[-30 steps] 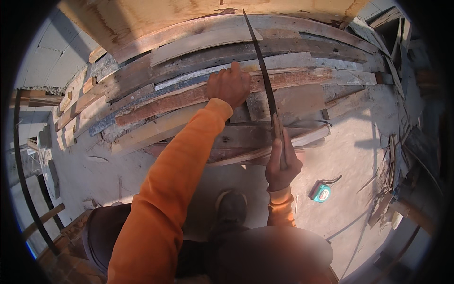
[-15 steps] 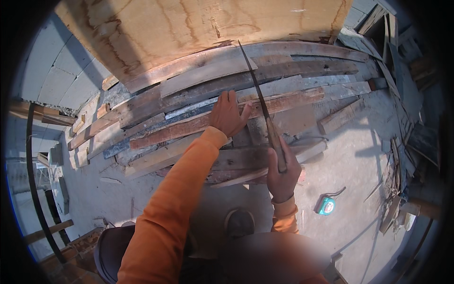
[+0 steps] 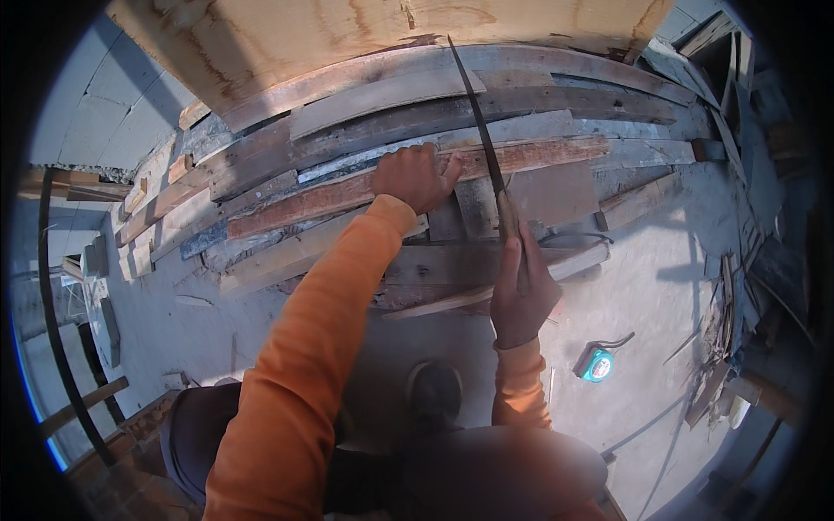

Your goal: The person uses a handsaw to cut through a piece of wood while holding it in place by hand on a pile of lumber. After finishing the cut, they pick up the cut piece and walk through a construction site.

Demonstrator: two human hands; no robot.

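Note:
My left hand (image 3: 415, 178) is closed over a reddish-brown plank (image 3: 304, 205), its fingers curled round the far edge and the thumb at the side toward the saw. In my right hand (image 3: 525, 295) is the wooden handle of a handsaw (image 3: 486, 130). Seen almost edge-on, the long, narrow dark blade points away from me and crosses above the plank just right of my left hand. Whether its teeth touch the wood I cannot tell.
Several old boards lie side by side on the concrete floor (image 3: 643, 286), beneath a large plywood panel (image 3: 295, 43). A teal tape measure (image 3: 598, 365) rests at the right. Scrap wood is heaped along the right side, and a dark bar (image 3: 54, 304) stands at the left.
My left hand's fingers have curled over the plank from a more stretched pose. The handsaw stays in my right hand. The whole view has shifted, with the boards now higher in the picture.

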